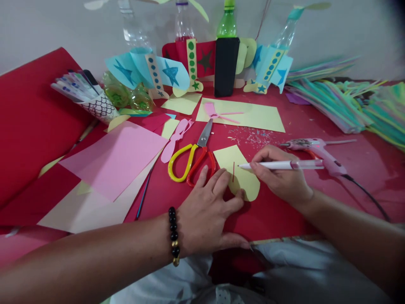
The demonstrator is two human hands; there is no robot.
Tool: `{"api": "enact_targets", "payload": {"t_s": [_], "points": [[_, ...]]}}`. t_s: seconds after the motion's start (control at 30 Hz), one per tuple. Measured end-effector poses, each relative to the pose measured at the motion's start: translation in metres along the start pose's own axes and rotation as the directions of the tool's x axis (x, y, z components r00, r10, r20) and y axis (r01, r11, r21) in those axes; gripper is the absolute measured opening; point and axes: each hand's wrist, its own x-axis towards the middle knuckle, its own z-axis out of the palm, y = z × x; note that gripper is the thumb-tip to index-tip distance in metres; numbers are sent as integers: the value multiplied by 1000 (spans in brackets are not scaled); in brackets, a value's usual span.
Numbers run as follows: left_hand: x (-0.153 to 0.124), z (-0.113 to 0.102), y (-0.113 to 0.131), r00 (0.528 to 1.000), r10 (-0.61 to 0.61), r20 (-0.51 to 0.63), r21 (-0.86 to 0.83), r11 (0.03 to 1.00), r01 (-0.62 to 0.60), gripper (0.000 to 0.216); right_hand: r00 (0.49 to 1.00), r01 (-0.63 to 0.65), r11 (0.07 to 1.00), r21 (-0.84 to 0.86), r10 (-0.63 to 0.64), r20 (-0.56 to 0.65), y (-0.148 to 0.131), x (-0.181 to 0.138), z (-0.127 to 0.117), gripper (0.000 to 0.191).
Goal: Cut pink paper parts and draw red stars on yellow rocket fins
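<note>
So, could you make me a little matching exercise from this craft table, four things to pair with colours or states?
Things:
1. Pen
2. Scissors
3. Pale yellow cutout
4. Glue gun

Colours or states:
A. Pink-bodied, not held
B. Marked with a short red line
C. Held in the right hand
D. One handle loop yellow, the other red

Pairs: 1-C, 2-D, 3-B, 4-A

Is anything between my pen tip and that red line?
Nothing visible: only bare yellow paper separates the white pen in your right hand from the red line. Your left hand lies on the line's other side.
</note>
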Motion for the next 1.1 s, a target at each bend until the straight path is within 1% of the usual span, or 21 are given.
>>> {"api": "enact_targets", "payload": {"t_s": [0.1,0.3,0.67,0.87,1.1], "points": [[1,-1,-1,1000,-7,4,-10,1000,7,84,999,-37,999,-9,37,-23,6,4,2,11],[5,-3,-3,1000,-15,14,-22,1000,16,77,999,-32,999,-28,31,-27,7,6,4,12],[7,-5,-3,1000,-12,-10,17,1000,12,76,999,-42,998,-41,44,24,9,7,7,14],[8,-5,-2,1000,-10,-3,17,1000,10,77,999,-46,996,-78,48,18,10,7,6,14],[7,-5,-2,1000,-16,-2,22,1000,16,77,998,-53,997,-50,54,13,4,7,0,17]]}}
